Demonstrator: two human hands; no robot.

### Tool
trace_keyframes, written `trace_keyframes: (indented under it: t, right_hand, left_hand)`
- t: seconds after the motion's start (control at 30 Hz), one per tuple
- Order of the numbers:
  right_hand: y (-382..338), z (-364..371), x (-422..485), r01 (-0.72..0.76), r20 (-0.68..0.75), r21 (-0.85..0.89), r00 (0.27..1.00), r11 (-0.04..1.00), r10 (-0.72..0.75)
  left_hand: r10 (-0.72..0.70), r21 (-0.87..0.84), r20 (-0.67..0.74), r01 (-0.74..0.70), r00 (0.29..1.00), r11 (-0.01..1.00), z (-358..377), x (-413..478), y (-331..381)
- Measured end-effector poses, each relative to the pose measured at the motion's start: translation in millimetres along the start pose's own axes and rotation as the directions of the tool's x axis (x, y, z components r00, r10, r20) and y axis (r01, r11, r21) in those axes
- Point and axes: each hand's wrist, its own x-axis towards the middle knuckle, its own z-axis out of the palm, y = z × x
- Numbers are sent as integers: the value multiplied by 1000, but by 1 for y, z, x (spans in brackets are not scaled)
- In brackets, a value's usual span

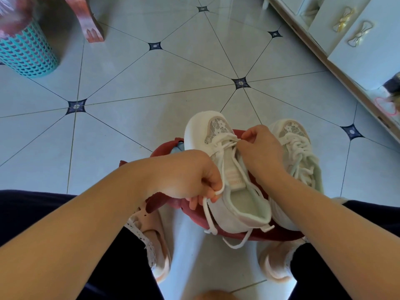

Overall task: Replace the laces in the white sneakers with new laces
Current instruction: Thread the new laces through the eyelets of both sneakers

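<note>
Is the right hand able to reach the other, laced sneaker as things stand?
Probably yes: the laced sneaker lies just beside the right hand with nothing between, though that hand now pinches a lace.

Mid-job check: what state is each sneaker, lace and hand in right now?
Sneaker in hand: on the red stool, mostly unlaced, tongue exposed.
Lace: threaded only through the eyelets near the toe, ends hanging loose.
Second sneaker: fully laced, lying beside the first.
Left hand: grips one lace strand.
Right hand: pinches the lace at the toe-end eyelets.
</note>
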Motion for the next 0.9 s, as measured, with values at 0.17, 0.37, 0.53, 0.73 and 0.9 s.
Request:
trace_keyframes:
  t: [0.17, 0.37, 0.53, 0.73, 0.9]
  right_hand:
    - [-1, 1, 1, 71, 35, -51, 997, 996, -69]
    - [0, -9, 6, 111, 182, -89, 979, 990, -93]
    - [-4, -31, -1, 211, 263, -179, 952, 961, -160]
    - [-13, -42, -27, 393, 386, -385, 890, 835, -241]
    - [-8, -38, -37, 434, 449, -488, 869, 757, -209]
  left_hand:
    - [-47, 85, -159, 62, 986, 994, 0, 3, -3]
    - [-94, -4, -289, 98, 953, 995, -6, 7, -4]
    - [-169, -318, -324, 61, 931, 946, -12, 6, 1]
    - [-238, -777, -276, -70, 931, 626, -16, 7, 7]
    - [-278, -916, -225, -106, 934, 386, -21, 5, 8]
